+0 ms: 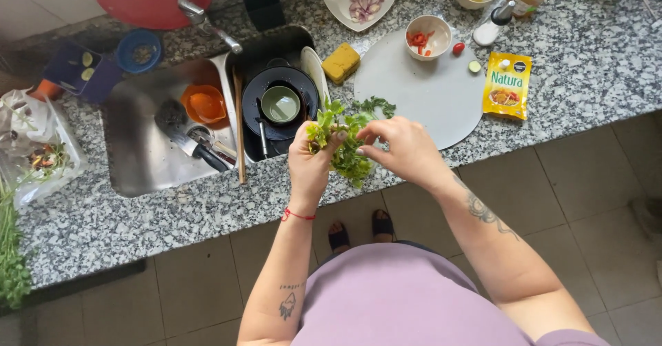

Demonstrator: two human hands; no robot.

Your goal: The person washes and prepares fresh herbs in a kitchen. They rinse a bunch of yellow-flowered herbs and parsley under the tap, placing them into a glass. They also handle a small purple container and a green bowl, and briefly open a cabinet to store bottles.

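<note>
Your left hand (pixel 308 168) is closed around a bunch of green leafy herbs (pixel 345 146), held over the counter's front edge. At three o'clock of it, your right hand (pixel 405 151) pinches the leaves between fingertips. Just beyond, at twelve o'clock, lies the round white cutting board (pixel 427 97), a small bowl of chopped red pieces (pixel 427 37) at its far rim. At ten o'clock the steel sink (pixel 138 160) holds a black pan (pixel 279 104).
</note>
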